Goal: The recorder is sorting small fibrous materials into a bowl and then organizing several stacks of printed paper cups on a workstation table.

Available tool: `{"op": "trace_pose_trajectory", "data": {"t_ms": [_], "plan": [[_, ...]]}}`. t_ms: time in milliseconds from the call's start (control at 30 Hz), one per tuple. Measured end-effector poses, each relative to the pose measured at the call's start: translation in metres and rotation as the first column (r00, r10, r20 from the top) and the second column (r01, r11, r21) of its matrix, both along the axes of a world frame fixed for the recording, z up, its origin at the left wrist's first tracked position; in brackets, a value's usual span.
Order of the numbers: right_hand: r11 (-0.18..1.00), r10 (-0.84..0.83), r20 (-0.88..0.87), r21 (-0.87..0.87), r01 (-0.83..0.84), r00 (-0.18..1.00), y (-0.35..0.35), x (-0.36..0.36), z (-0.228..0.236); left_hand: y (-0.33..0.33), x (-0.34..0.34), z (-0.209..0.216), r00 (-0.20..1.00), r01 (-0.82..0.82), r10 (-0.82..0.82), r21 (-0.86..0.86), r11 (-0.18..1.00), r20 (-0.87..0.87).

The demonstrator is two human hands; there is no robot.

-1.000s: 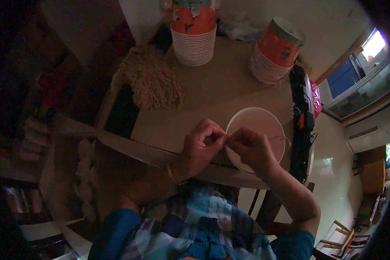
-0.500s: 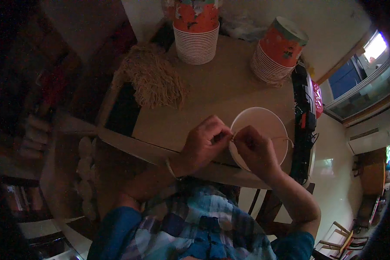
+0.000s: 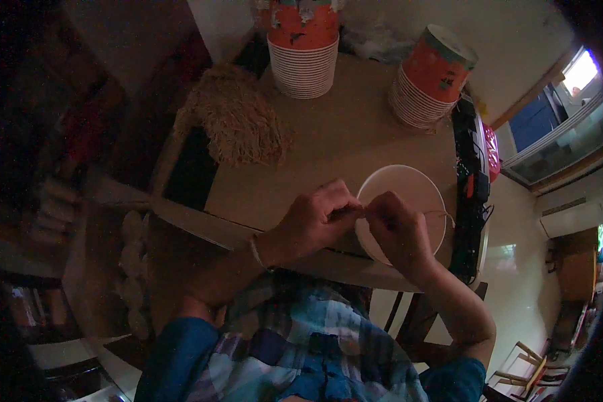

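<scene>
The string [image 3: 442, 214] is the item in hand. It is thin and pale, and shows only as a short curved length running off the right hand toward the right edge of the counter [image 3: 342, 141]; its full run cannot be traced. Judged by its look, it is very light, limp and without stiffness, so it is best taken in a fingertip pinch close to the point being worked, since a grip further out would leave it slack.

It lies across a white paper cup lid or disc [image 3: 409, 191], round and flat, resting near the counter's near right corner. That piece appears light and thin, likely to bend if pressed, and is best held by its rim.

The left hand [image 3: 318, 221] has its fingers drawn narrow, tips pinched together at the disc's left rim. The right hand [image 3: 395, 231] sits over the disc's near part, fingers likewise closed to a pinch facing the left hand's. The two pinches almost meet; whether each holds the string itself is too small to tell.

Further out, a bundle of tan fibre [image 3: 234, 124] lies by the counter's left edge. Two stacks of orange-and-white paper cups stand at the far edge, one [image 3: 303, 50] central, one [image 3: 427, 80] tilted toward the right corner.
</scene>
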State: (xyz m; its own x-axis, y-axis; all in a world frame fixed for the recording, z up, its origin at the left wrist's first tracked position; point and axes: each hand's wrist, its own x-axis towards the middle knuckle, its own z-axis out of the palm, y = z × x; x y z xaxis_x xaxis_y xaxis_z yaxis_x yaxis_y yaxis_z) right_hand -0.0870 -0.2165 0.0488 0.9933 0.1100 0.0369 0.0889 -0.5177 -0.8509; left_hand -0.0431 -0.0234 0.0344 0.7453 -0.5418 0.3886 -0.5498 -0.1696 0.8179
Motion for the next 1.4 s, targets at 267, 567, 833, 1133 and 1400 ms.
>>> {"op": "trace_pose_trajectory", "data": {"t_ms": [267,567,833,1133,1400], "plan": [[0.999,0.027,-0.010,0.019,-0.027,1.000,-0.001,-0.001,0.005,-0.001,0.001,-0.003,0.994,-0.008,0.006,0.021,1.000,0.111],[0.999,0.026,-0.008,0.021,-0.026,1.000,0.001,-0.001,0.009,0.000,-0.001,0.004,0.984,0.005,-0.012,0.044,0.999,0.176],[1.000,0.022,-0.024,0.014,-0.021,0.999,0.001,0.000,0.008,0.001,-0.002,0.013,0.984,0.007,-0.026,0.112,0.994,0.176],[0.996,0.032,-0.024,0.080,-0.030,0.999,0.001,0.000,0.010,0.000,0.004,0.008,0.994,0.073,-0.080,0.095,0.993,0.070],[0.995,0.089,0.083,-0.057,-0.085,0.993,0.000,-0.002,0.015,0.000,0.000,0.008,0.999,0.045,-0.046,0.029,0.999,0.018]]}}
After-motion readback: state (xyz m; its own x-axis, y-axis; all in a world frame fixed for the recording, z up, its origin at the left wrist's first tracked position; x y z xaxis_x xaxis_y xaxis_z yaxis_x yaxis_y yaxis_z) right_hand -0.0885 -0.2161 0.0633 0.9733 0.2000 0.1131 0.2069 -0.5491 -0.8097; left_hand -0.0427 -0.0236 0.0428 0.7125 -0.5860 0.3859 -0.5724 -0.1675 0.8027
